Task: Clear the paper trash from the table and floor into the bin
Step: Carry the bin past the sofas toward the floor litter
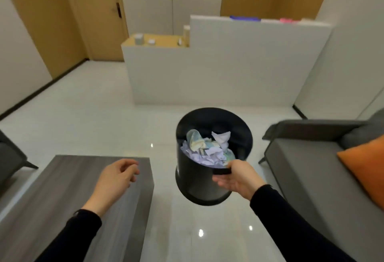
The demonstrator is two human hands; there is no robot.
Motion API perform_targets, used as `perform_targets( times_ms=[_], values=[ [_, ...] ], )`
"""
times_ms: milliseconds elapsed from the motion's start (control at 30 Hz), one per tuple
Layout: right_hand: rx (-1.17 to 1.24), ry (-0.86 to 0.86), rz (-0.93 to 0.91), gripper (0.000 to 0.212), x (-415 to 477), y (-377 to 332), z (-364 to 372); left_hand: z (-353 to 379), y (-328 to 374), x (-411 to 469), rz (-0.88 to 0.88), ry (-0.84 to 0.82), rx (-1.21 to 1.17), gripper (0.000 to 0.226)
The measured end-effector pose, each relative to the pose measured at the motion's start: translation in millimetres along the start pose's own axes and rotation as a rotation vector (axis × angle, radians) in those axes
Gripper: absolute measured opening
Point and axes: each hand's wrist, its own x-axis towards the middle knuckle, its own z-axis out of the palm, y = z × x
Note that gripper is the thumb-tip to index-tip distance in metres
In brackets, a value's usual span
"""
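Right now your right hand [234, 180] pinches the near rim of the black bin [193, 180]: the thumb lies over the top edge and the fingers [220, 182] are stretched along the outer wall just below it. Crumpled paper trash [205, 149], white, pale purple and yellowish, fills the bottom of the bin. Whether the bin's base rests on the floor [104, 116] or hangs just above it cannot be told.

Your left hand [116, 178] holds nothing. Its fingers are loosely curled, palm turned inward, and it hovers over the far right corner of the grey table [72, 178].

Edges: the bin sits in the lane of glossy floor between the table's right edge and the grey sofa [311, 168], apart from both. An orange cushion [365, 170] lies on the sofa at right. Open floor runs from beyond the bin to the white partition [228, 70].

Pose: both forearms, in black sleeves, reach forward from the bottom of the view. The right wrist is turned so the palm faces left and up under the rim.
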Motion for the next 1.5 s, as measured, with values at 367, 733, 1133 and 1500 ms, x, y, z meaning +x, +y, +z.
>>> perform_targets(
  times_ms=[367, 733, 1133, 1500],
  values=[
    [-0.009, 0.131, -0.060, 0.040, -4.2, -48.8, 23.8, -16.6, 32.5, 46.5, 0.118, 0.013, -0.117, 0.013],
    [0.049, 0.199, 0.034, 0.033, 56.6, -35.5, 58.5, -23.6, 11.6, 123.2, 0.076, -0.048, -0.153, 0.015],
    [0.022, 0.199, 0.047, 0.022, 177.2, -102.7, 29.5, 17.9, 19.5, 250.3, 0.061, 0.008, -0.031, 0.014],
    [-0.030, 0.085, 0.017, 0.034, 318.2, -216.6, 28.2, 40.0, 64.9, 377.3, 0.013, 0.194, -0.048, 0.015]
  ],
)
